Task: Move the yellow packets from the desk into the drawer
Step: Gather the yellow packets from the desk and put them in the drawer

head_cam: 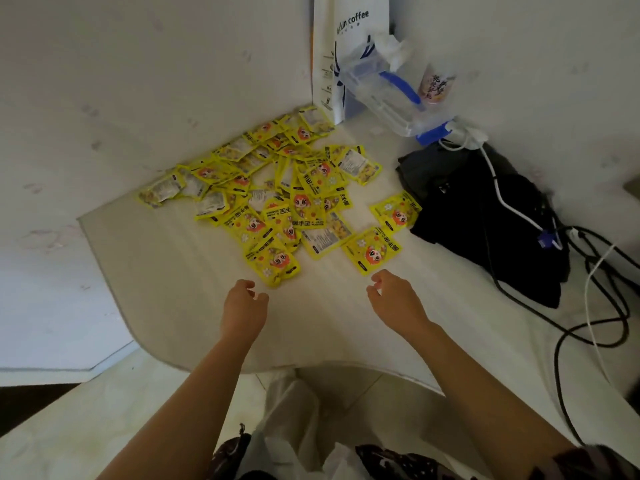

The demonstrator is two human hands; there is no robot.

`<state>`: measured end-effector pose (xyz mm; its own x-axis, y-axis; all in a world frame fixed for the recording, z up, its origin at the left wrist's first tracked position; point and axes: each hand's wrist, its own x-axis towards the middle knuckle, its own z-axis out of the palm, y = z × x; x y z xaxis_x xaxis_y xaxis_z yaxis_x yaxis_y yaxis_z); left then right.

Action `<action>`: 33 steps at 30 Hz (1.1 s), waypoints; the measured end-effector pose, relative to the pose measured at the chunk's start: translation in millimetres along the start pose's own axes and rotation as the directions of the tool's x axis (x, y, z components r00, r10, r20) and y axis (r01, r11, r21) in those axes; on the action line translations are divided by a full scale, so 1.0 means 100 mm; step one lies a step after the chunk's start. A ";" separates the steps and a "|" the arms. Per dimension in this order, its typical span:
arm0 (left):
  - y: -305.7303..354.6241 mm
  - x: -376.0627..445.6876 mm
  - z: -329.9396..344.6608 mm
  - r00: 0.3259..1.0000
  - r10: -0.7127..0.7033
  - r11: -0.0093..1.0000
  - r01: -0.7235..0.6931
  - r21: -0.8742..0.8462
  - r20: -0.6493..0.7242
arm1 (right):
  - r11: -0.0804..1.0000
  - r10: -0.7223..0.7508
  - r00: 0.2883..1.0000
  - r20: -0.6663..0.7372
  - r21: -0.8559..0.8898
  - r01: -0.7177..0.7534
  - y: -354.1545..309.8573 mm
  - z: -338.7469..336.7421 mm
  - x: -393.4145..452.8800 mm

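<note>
While both hands hover just short of the pile, nothing is gripped yet: the left hand and the right hand hang with fingers loosely curled and empty, above the bare front of the desk. The yellow packets lie scattered and overlapping from the back wall toward the hands, the nearest ones just beyond the fingertips. No drawer shows in this view.

The likely trouble is the packets themselves. They look flat and glossy, so a loose scoop could let some slide out and drop off the desk edge. A wide sweep on the right could also snag the black bag or the cables lying near the outlying packets.
</note>
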<state>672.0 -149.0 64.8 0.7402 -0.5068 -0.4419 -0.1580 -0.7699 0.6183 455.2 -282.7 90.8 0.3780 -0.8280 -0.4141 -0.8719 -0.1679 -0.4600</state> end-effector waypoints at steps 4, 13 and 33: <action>0.14 0.34 0.04 0.991 -0.134 0.989 0.135 -0.065 0.023 | 0.962 0.227 0.974 -0.002 0.158 -0.224 -0.08 0.00 0.36; 0.43 0.70 0.20 0.975 -0.224 0.967 0.223 0.127 -0.010 | 0.756 0.606 0.796 0.001 0.312 -0.576 -0.21 0.05 0.93; 0.17 0.73 -0.09 0.977 -0.197 0.980 0.199 -0.020 0.078 | 0.799 0.540 0.841 -0.012 0.321 -0.509 -0.30 0.07 1.17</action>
<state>729.5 -195.7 49.5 0.7035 -0.3741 -0.6042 0.0054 -0.8474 0.5309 528.0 -371.2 51.0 -0.1570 -0.7938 -0.5876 -0.7886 0.4589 -0.4093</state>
